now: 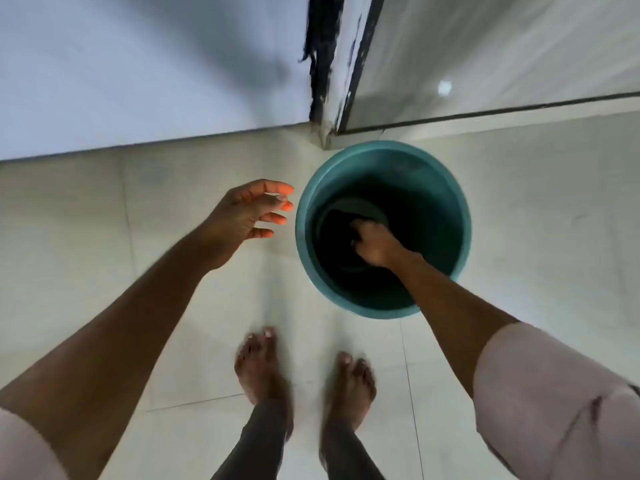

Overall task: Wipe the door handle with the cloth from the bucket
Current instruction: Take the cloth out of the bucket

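A teal bucket [446, 188] stands on the tiled floor at the foot of the door frame. A dark cloth [337, 226] lies at its bottom. My right hand [375, 244] reaches down inside the bucket, its fingers closed on the cloth. My left hand [249, 216] hovers just left of the bucket's rim, fingers spread and empty. The door handle is out of view.
A white door [156, 71] fills the upper left, and its worn, dark-edged frame [332, 64] meets the floor behind the bucket. A glossy panel [502, 57] runs to the right. My bare feet [301, 379] stand on pale tiles below the bucket.
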